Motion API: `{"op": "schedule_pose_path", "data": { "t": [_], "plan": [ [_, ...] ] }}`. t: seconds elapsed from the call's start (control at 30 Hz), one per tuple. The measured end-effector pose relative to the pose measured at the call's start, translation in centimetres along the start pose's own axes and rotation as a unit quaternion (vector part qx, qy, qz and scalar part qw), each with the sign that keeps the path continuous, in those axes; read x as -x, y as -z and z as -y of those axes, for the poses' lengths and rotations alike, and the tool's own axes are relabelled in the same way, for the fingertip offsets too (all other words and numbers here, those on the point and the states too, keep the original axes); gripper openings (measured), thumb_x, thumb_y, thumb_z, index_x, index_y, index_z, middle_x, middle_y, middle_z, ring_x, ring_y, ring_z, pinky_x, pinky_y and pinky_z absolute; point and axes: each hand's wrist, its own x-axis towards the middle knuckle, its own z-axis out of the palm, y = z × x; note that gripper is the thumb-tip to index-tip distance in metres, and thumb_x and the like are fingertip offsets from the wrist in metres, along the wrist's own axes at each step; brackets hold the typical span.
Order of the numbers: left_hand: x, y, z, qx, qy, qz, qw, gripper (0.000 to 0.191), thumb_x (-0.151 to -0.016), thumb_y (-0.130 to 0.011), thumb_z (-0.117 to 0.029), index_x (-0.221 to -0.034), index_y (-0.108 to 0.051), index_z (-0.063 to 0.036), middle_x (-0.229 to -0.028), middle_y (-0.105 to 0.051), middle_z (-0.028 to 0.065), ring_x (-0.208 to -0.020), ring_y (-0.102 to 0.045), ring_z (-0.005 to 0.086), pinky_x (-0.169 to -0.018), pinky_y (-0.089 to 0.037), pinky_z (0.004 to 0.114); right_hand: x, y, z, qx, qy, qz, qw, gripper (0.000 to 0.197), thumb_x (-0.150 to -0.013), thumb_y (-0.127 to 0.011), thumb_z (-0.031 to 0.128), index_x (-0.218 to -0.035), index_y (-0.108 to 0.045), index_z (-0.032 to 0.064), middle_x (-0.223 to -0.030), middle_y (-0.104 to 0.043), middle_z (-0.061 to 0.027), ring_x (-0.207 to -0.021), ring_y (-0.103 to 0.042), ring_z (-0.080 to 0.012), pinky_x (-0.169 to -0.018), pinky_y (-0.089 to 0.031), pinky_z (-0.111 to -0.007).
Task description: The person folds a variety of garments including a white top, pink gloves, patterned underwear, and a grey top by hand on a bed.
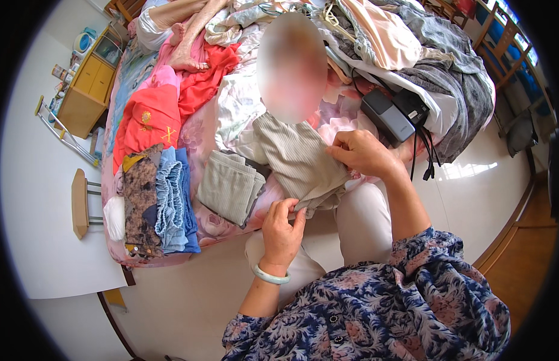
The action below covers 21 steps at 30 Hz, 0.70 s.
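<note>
A ribbed beige-grey garment [302, 158] lies spread at the bed's near edge, its lower part over my knees. My left hand [284, 230], with a pale bangle on the wrist, pinches its lower edge between thumb and fingers. Higher up on the right, my right hand [363, 151] grips the side edge of the same cloth. Just left of it rests a folded ribbed garment [230, 185] of similar colour, on top of a darker folded one. Farther left are folded blue clothes [171, 203] and a brown patterned folded garment [142, 203].
Another person's bare foot [187, 61] rests on the bed beyond the red cloth [148, 117]. A power bank [388, 117] with black cables sits at the right edge, beside heaped grey clothes [455, 90]. A crutch [65, 131] leans at the left wall. A blurred oval hides the middle.
</note>
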Motion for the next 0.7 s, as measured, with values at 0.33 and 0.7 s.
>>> {"op": "schedule_pose_path", "data": {
  "t": [0.33,0.7],
  "plan": [
    [1.0,0.0,0.1,-0.069,-0.077,-0.045,0.994,0.019,-0.075,-0.062,0.009,-0.093,-0.060,0.0002,-0.093,-0.056,0.0112,-0.072,-0.058,0.0253,-0.065,-0.049,0.035,0.7,-0.6,0.0,-0.230,-0.043,0.047,0.971,0.016,-0.085,-0.064,0.013,-0.087,-0.060,-0.0030,-0.063,-0.062,-0.0089,-0.052,-0.059,-0.0166,-0.050,-0.048,-0.033],
    [2.4,1.2,0.1,-0.082,-0.066,0.055,0.993,0.019,-0.076,-0.066,-0.007,-0.095,-0.066,-0.0048,-0.088,-0.059,0.0092,-0.069,-0.060,0.0270,-0.058,-0.050,0.037,0.4,0.7,0.1,-0.046,0.020,-0.045,0.998,0.024,-0.083,-0.065,0.021,-0.090,-0.063,-0.0017,-0.075,-0.066,-0.0167,-0.064,-0.065,-0.0267,-0.060,-0.050,-0.037]
  ]
}}
